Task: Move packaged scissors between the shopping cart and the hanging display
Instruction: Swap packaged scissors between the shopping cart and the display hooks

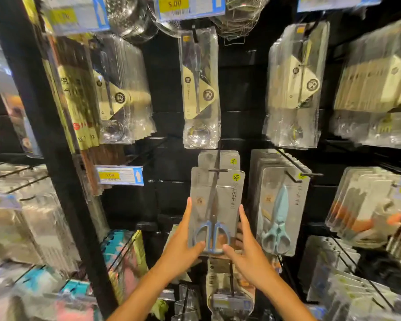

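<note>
Scissors [212,230] with blue handles sit in a grey pack [215,205] that I hold up in front of the black display [241,89], with both my hands on its lower part. My left hand [183,242] grips the pack's left edge, its thumb curled onto the front by the left handle loop and a finger running straight up the edge. My right hand [245,246] takes the right side the same way, thumb pressed on the front by the right loop, one finger pointing up along the edge, the rest behind the pack. A black hook [217,163] comes out of the display at the pack's top, and its rod crosses the slot there; I cannot tell whether the pack is threaded on it. Just behind my pack, another grey pack [218,157] hangs on that hook. Right of my pack hangs a row of packs holding mint scissors [277,223] on their own hook. Above my pack hangs a clear bag [200,89] with a cream card inside. Left of my pack, a blue-edged price tag [119,175] sticks out from the display.
</note>
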Available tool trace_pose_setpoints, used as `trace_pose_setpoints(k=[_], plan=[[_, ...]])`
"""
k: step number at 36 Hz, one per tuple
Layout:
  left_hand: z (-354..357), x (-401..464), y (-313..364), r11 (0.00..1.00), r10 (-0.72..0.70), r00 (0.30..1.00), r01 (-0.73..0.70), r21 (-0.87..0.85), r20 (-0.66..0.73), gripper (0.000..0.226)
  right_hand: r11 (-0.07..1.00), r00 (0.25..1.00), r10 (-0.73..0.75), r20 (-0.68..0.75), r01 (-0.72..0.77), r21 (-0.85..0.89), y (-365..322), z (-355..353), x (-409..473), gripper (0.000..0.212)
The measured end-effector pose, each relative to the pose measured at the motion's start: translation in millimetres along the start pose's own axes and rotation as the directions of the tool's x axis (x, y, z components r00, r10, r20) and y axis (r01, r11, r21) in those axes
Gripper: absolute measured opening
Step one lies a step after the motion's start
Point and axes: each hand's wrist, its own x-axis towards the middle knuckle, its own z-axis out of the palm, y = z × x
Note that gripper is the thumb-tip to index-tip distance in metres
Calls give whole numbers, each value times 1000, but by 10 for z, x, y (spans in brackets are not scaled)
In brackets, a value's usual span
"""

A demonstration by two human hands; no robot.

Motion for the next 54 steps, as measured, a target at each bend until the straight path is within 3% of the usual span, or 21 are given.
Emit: trace_pose_setpoints(k=[7, 10, 16, 20, 29, 34, 39, 45, 54], plan=[[2, 388, 12, 999, -38, 999, 38, 23, 19, 116, 999, 997, 49, -66, -49, 9, 83, 39, 494, 105], [11, 559, -33, 995, -93, 995, 91, 50, 41, 104, 998, 990, 63, -122, -64, -7, 102, 32, 641, 105], [33, 832, -221, 980, -179, 984, 178, 94, 5, 103, 997, 981, 70, -181, -75, -21, 172, 4, 844, 104], [63, 900, -267, 975, -161, 987, 164, 151, -29, 96, 994, 977, 87, -195, -97, -40, 289, 18, 889, 105], [20, 376, -683, 885, -281, 957, 286, 367, -69, 76, 976, 968, 190, -162, -204, -76, 751, 255, 463, 81], [-65, -213, -905, 845, -252, 966, 247, 475, -53, 73, 982, 987, 161, 13, -159, -104, 787, 462, 50, 58], [-176, -913, -996, 845, -211, 976, 213, 490, -59, 66, 972, 959, 141, 244, -88, -216, 633, 756, -252, 53], [-435, -1930, -1071, 861, -196, 977, 211, 463, -81, 56, 953, 847, 81, 525, 88, -290, 367, 1255, -601, 51], [-864, -3895, -1257, 811, -322, 916, 398, 429, -240, 55, 969, 670, 29, 742, 165, -186, -67, 2459, -1360, 43]])
